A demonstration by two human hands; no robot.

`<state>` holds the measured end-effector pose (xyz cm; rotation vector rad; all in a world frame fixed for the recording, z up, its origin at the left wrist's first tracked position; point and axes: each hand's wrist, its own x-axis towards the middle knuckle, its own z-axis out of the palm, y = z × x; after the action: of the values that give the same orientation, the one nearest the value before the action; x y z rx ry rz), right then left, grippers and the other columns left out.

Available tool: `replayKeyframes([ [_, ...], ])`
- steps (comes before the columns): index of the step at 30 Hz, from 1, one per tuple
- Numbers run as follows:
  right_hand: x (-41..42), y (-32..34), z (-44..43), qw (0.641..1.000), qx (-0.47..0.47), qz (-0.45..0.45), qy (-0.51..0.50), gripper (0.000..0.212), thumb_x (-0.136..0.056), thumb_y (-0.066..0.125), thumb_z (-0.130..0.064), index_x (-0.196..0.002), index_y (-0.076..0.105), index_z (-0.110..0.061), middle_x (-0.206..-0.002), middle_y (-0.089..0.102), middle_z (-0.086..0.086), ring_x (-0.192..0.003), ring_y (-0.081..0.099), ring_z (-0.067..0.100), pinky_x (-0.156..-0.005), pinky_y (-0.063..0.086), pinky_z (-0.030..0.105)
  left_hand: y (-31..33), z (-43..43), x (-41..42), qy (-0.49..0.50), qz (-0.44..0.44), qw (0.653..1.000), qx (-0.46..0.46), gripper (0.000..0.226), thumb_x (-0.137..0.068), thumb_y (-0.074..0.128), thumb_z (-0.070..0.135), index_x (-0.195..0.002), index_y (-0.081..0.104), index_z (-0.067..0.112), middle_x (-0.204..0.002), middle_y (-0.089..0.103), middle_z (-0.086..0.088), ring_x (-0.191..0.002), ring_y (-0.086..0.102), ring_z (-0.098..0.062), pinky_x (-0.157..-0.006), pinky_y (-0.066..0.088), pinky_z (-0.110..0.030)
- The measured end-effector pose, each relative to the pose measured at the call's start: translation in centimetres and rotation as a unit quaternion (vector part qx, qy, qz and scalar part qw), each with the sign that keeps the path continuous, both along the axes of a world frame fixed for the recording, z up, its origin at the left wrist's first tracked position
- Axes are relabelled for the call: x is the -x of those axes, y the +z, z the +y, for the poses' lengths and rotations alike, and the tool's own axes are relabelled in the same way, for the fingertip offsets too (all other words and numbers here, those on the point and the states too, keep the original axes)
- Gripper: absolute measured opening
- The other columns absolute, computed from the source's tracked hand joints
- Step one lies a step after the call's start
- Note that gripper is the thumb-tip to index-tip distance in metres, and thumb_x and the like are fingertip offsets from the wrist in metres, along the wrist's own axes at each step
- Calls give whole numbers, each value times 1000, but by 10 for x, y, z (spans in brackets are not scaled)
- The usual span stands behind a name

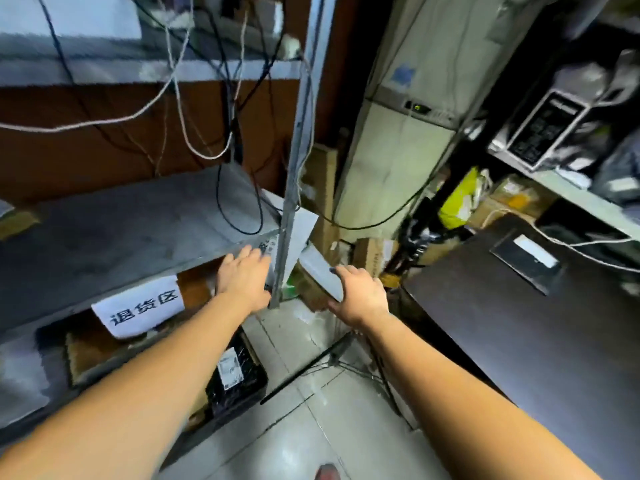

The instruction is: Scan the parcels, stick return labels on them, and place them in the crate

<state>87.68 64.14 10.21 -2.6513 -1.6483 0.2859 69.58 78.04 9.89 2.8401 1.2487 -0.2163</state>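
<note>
My left hand [244, 271] is stretched forward with its fingers straight and slightly spread. The tips lie at the front corner of the grey metal shelf [121, 230], on the printed end of a pale grey flat plastic-wrapped parcel [320, 271]. My right hand [360, 292] holds the other end of that parcel, with the thumb on top and the fingers curled over its edge. The feed is blurred there, so I can't judge how firm the grip is. The parcel lies tilted across the shelf's upright metal post [294, 168], and I cannot tell which side of the post it passes.

A white paper sign with black Chinese characters [138, 306] hangs from the shelf's front edge, just left of my left forearm. Below it, under the shelf, sits a black plastic crate [258, 382] on the pale tiled floor [311, 427]. Inside the crate lies a black wrapped package with a white label [228, 368]. To my right stands a dark brown desk [519, 358], well apart from the crate. White and black cables [207, 147] droop above the shelf.
</note>
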Motion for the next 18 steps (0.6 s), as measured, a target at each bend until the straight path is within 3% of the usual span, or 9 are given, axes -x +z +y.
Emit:
replayKeyframes([
  [3,-27,29,-66,999,-21,-16,-44,64,-87,69,-46,-144,46,-28,-143,53,-2,-132,49,27,-102,42,43,24,-38,-33,-56,3,998,-19,62,-87,63,46,-141,46,21,-145,46,-1,-142,33,-22,-111,35,-41],
  [7,-79,51,-161,993,-25,-15,-115,68,-88,67,-47,-149,43,-27,-149,49,-1,-136,45,26,-107,41,44,47,-103,-98,-115,15,993,-31,56,-89,61,49,-135,51,20,-137,50,-3,-135,42,-23,-109,38,-40],
  [18,-253,56,-403,963,-43,48,-260,69,-90,69,-44,-151,41,-32,-155,45,-5,-141,44,22,-111,42,42,67,-304,-310,-225,-3,974,-2,66,-91,59,45,-148,41,20,-146,46,-3,-134,48,-27,-106,41,-47],
])
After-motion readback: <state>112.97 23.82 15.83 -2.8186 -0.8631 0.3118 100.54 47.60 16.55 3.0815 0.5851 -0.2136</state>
